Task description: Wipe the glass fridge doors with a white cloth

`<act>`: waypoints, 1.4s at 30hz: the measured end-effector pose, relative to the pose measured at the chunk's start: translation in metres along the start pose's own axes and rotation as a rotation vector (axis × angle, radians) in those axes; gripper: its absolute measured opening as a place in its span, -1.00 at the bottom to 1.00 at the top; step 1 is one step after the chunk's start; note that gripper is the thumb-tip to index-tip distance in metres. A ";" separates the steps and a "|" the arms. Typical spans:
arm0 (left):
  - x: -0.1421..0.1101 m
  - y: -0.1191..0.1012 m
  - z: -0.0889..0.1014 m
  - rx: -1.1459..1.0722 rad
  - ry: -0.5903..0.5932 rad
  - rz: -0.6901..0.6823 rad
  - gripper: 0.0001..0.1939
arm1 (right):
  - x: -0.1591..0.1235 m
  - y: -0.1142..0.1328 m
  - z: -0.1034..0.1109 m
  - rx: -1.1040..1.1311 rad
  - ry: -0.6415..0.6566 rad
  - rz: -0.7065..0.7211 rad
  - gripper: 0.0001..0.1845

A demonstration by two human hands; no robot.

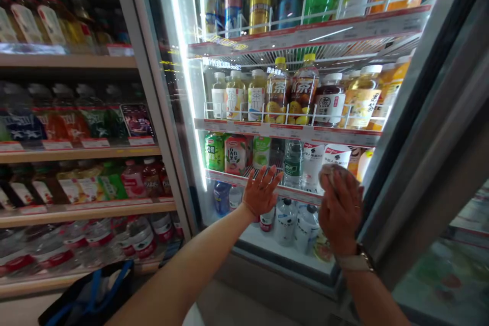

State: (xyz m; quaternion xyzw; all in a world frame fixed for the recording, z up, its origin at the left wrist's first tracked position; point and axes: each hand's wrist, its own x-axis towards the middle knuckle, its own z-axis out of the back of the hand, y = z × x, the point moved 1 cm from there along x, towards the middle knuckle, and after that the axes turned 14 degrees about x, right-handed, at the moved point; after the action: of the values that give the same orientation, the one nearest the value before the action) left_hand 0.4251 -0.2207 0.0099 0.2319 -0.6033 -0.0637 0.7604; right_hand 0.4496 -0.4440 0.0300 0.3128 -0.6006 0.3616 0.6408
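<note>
My left hand [262, 191] is raised in front of the glass door [244, 53] of a lit drinks fridge, fingers spread and nothing in it. It looks to be resting on the glass, level with the lower shelf. Farther right, my right hand [341, 210] presses a crumpled brownish cloth [328, 175] to the same pane. My fingers cover much of the cloth. A watch [357, 260] is on my right wrist. Behind the glass near my hands are a green-labelled water bottle [293, 164] and white-labelled bottles [312, 162].
Several rows of bottles and cans fill the fridge, with price strips along a shelf edge [290, 131]. Wooden shelves [76, 154] of drinks stand at left. A black bag with blue handles [89, 295] lies low at left. The thick door frame [424, 127] is at right.
</note>
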 end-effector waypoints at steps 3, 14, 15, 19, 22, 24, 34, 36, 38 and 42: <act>0.001 0.001 0.000 0.004 -0.017 0.007 -0.36 | -0.020 0.022 -0.015 0.059 0.221 0.126 -0.45; 0.000 0.000 0.000 -0.005 -0.013 0.003 -0.36 | -0.002 -0.006 0.006 -0.064 -0.023 -0.076 -0.39; 0.000 0.000 -0.001 0.000 -0.005 0.002 -0.37 | 0.002 -0.009 0.007 -0.062 -0.089 -0.128 -0.39; 0.000 -0.001 -0.001 -0.004 0.001 0.005 -0.38 | -0.001 0.002 -0.004 -0.030 -0.079 -0.169 -0.37; 0.000 -0.001 -0.001 -0.008 -0.010 0.009 -0.36 | -0.018 0.025 -0.021 0.017 0.116 -0.056 -0.34; 0.001 -0.001 0.000 -0.010 -0.028 0.011 -0.36 | -0.028 0.038 -0.030 0.048 0.253 0.026 -0.34; 0.001 -0.001 0.000 -0.021 -0.020 0.012 -0.35 | -0.008 0.006 -0.002 -0.101 0.042 -0.054 -0.35; 0.002 -0.001 0.001 -0.020 -0.029 0.012 -0.36 | -0.002 -0.002 0.003 -0.106 -0.060 -0.135 -0.35; 0.003 0.000 0.002 -0.016 -0.042 0.015 -0.37 | 0.000 -0.006 0.004 -0.103 -0.117 -0.189 -0.36; 0.003 -0.001 0.001 0.007 -0.022 0.012 -0.38 | -0.003 0.005 -0.006 -0.085 -0.090 -0.179 -0.32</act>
State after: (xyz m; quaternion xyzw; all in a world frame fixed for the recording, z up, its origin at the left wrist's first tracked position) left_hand 0.4247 -0.2226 0.0122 0.2303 -0.6133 -0.0594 0.7532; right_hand 0.4488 -0.4363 0.0262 0.3538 -0.6133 0.2626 0.6555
